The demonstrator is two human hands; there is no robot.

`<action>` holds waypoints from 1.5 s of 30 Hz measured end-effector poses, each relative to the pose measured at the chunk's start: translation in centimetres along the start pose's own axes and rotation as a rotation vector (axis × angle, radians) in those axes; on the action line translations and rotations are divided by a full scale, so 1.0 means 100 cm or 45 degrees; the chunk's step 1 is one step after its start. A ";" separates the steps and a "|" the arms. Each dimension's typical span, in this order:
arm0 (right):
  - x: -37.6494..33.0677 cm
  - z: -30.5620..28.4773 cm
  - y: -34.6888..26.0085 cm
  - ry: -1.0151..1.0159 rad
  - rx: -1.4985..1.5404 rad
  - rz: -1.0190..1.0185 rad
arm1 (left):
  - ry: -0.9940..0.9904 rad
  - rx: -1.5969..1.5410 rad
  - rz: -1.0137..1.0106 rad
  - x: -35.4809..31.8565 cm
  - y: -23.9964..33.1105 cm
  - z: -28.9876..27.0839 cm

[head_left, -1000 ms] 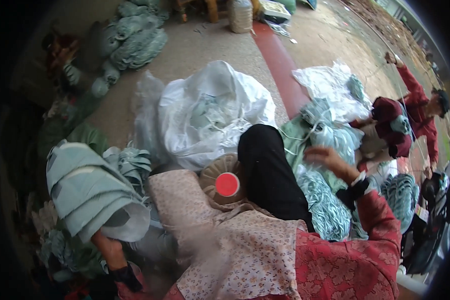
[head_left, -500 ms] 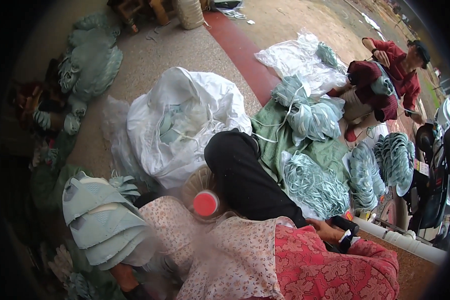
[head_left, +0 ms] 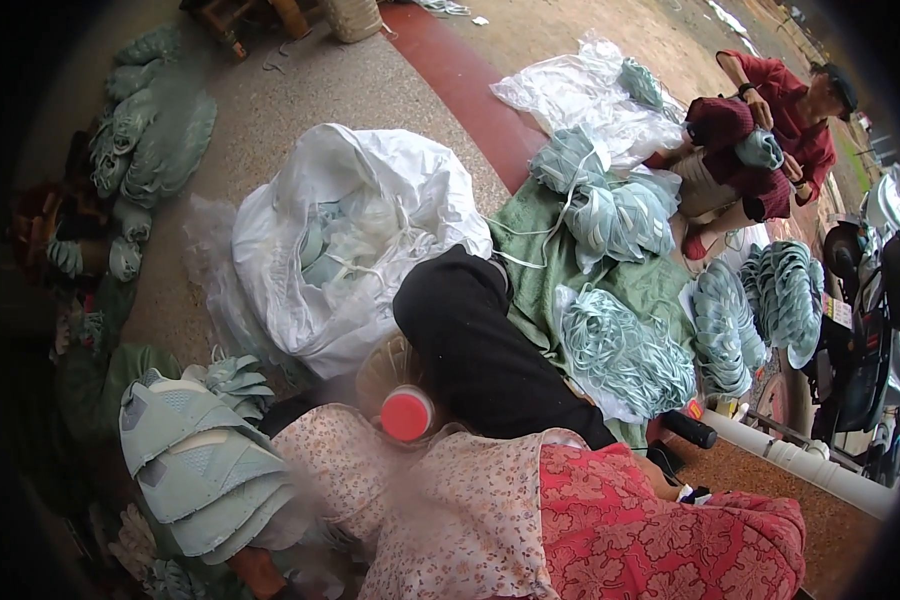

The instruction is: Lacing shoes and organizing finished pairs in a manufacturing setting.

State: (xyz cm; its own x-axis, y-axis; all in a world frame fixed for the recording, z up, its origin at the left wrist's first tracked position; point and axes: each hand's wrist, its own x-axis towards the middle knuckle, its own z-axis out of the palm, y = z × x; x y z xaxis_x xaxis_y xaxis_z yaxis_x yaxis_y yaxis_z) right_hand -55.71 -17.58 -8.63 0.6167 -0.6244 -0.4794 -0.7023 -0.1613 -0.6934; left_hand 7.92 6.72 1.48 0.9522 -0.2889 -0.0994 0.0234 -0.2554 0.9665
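A stack of pale green cut shoe pieces [head_left: 195,470] rests at my lower left, against my floral-sleeved arm. Only a bit of my left hand [head_left: 257,572] shows beneath the stack, pressed up under it. My right hand [head_left: 667,472] is low at the right, mostly hidden by my red patterned sleeve, with a dark wristband showing. It lies beside my black trouser leg [head_left: 480,350], close to a black cylinder [head_left: 688,429] and a bundle of pale green straps [head_left: 620,350]. A red-capped bottle [head_left: 407,413] stands in my lap.
A big white sack [head_left: 340,240] holding pale green pieces sits ahead. More bundles lie on a green cloth [head_left: 555,260] and at the far left. A person in red [head_left: 760,130] crouches at the upper right. White pipes [head_left: 820,470] and a motorbike [head_left: 875,300] line the right edge.
My right hand, raised over the green bundles a second ago, has dropped down beside my leg. The stack at my left sits lower, and the view has swung to the right.
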 end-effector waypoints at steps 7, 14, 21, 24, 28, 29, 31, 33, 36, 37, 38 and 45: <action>0.004 -0.021 0.004 -0.060 -0.266 -0.243 | -0.117 -0.035 -0.010 0.016 0.003 0.021; 0.026 -0.044 -0.011 -0.161 -0.218 -0.190 | -0.242 -0.068 -0.002 0.040 0.017 0.052; 0.027 -0.059 -0.019 -0.277 -0.160 -0.107 | -0.381 -0.083 -0.017 0.049 0.024 0.084; 0.030 -0.067 -0.019 -0.315 -0.136 -0.081 | -0.440 -0.095 -0.010 0.052 0.028 0.102; 0.035 -0.076 -0.023 -0.365 -0.106 -0.052 | -0.516 -0.111 0.006 0.055 0.039 0.124; 0.037 -0.079 -0.024 -0.376 -0.100 -0.047 | -0.533 -0.117 0.012 0.056 0.042 0.130; 0.040 -0.088 -0.026 -0.400 -0.093 -0.033 | -0.568 -0.132 0.021 0.055 0.046 0.143; 0.044 -0.097 -0.028 -0.419 -0.087 -0.020 | -0.604 -0.150 0.033 0.054 0.052 0.158; 0.046 -0.110 -0.032 -0.446 -0.080 0.003 | -0.661 -0.178 0.051 0.050 0.061 0.179; 0.044 -0.114 -0.033 -0.458 -0.077 0.013 | -0.679 -0.186 0.055 0.047 0.063 0.184; 0.042 -0.117 -0.034 -0.469 -0.075 0.022 | -0.697 -0.195 0.059 0.043 0.065 0.188; 0.028 -0.152 -0.045 -0.551 -0.088 0.069 | -0.794 -0.272 0.101 0.004 0.082 0.216</action>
State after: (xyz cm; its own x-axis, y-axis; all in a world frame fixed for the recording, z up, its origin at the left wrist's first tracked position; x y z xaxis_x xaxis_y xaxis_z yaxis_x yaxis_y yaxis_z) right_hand -56.19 -30.23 1.32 0.6599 -0.2579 -0.7057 -0.7510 -0.1971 -0.6302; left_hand 1.93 -15.40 4.25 0.6005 -0.7954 -0.0823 0.0813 -0.0416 0.9958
